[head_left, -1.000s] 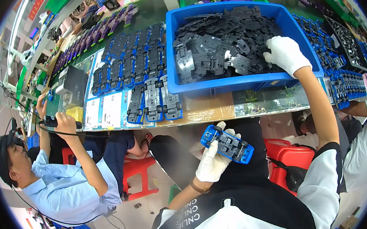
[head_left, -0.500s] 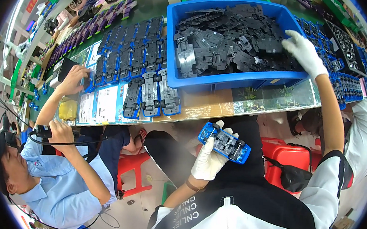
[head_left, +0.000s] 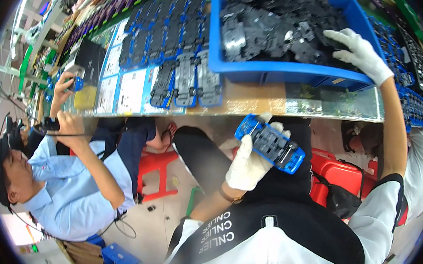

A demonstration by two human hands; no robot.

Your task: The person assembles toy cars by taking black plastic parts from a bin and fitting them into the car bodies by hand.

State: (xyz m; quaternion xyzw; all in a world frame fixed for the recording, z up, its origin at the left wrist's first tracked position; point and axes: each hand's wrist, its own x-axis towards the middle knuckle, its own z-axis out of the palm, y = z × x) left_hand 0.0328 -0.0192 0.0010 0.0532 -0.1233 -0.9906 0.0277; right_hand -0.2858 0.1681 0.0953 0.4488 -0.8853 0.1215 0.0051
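Note:
My left hand (head_left: 247, 168), in a white glove, is closed around a blue toy car (head_left: 271, 143) above my lap. The car lies underside up, with its black base and wheels showing. My right hand (head_left: 360, 54), also gloved, reaches over the right side of a large blue bin (head_left: 295, 74). Its fingers are stretched out and apart, at the heap of black plastic base plates (head_left: 274, 28) in the bin. I see nothing held in that hand; its fingertips are close to or touching the plates.
Left of the bin, rows of toy cars (head_left: 169, 34) lie base up on the table. A co-worker (head_left: 76, 171) at the left holds a small blue car (head_left: 77, 83) and a black corded tool (head_left: 49, 124). More blue cars (head_left: 415, 106) stand at the right. A red stool (head_left: 156, 170) is below.
My right hand has shifted slightly, its fingers now pointing more to the left over the plates. The co-worker has lifted a blue car off the table. The whole view has shifted a little.

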